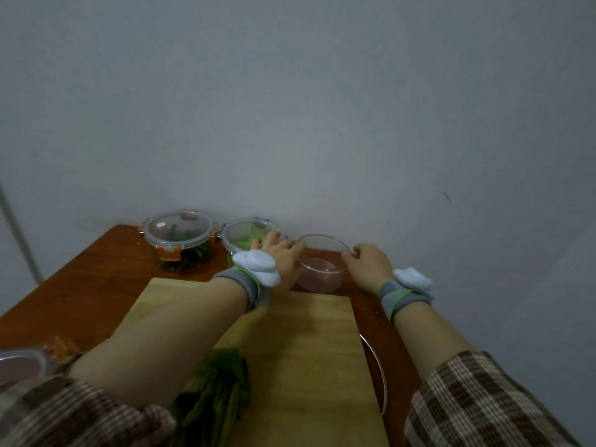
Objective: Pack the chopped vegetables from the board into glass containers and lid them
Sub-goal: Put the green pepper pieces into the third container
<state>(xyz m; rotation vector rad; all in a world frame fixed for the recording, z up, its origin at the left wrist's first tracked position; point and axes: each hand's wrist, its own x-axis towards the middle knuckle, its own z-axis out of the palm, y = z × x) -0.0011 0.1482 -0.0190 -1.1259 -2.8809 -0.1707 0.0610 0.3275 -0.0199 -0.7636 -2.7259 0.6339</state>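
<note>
An empty round glass container point(321, 269) stands at the far edge of the wooden cutting board point(303, 350). My left hand point(279, 254) grips its left rim and my right hand point(371, 261) grips its right rim. Dark leafy greens point(214, 391) lie on the near part of the board, partly under my left forearm. A lidded glass container with orange clips point(179, 241) holds dark green pieces at the back left. Beside it a second lidded container point(243, 237) holds pale green pieces, partly hidden behind my left hand.
The brown wooden table point(96, 279) ends at a grey wall close behind the containers. A round lid or rim point(379, 375) lies to the right of the board. Another lid with orange clips point(22, 362) sits at the near left edge.
</note>
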